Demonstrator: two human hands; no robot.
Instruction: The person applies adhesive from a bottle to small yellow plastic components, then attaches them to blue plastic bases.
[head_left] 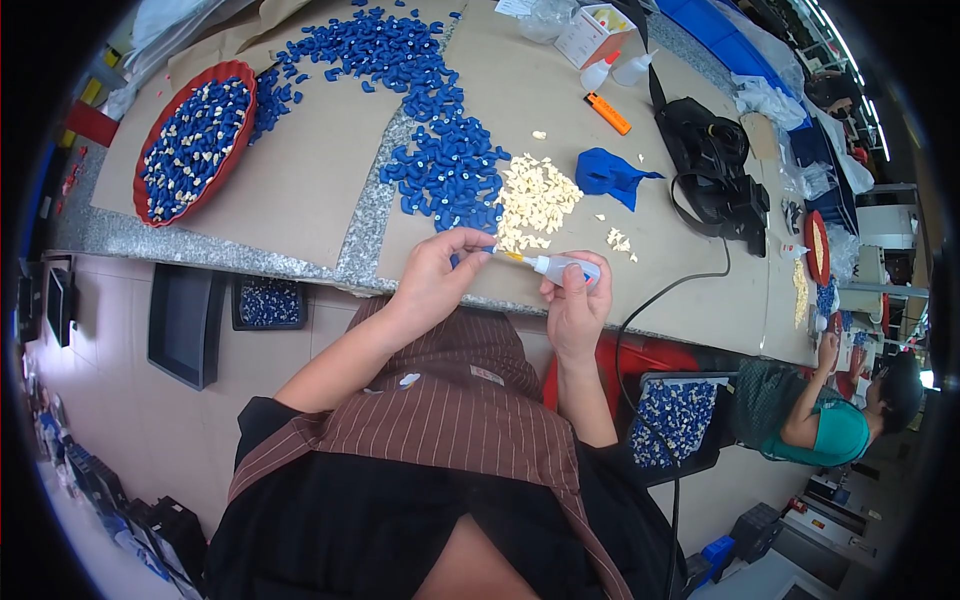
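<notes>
My left hand point(438, 275) pinches a small blue piece point(487, 249) between thumb and fingertips, over the table's front edge. My right hand point(578, 312) is closed around a small translucent squeeze bottle point(556, 267). The bottle lies nearly level, its thin yellowish nozzle tip pointing left at the blue piece; whether they touch is too small to tell. Just beyond my hands spreads a pile of small cream pieces point(540, 195). Against its left side lies a heap of curved blue pieces point(445, 170), running back to a larger heap point(375, 48).
A red fluted tray point(240, 135) holds mixed blue and cream pieces at left. Rightward lie a blue cloth-like scrap point(612, 175), an orange lighter point(608, 114), a red-capped bottle point(597, 74) and a black strapped device point(715, 165) with a cable. Another person point(825, 430) sits at right.
</notes>
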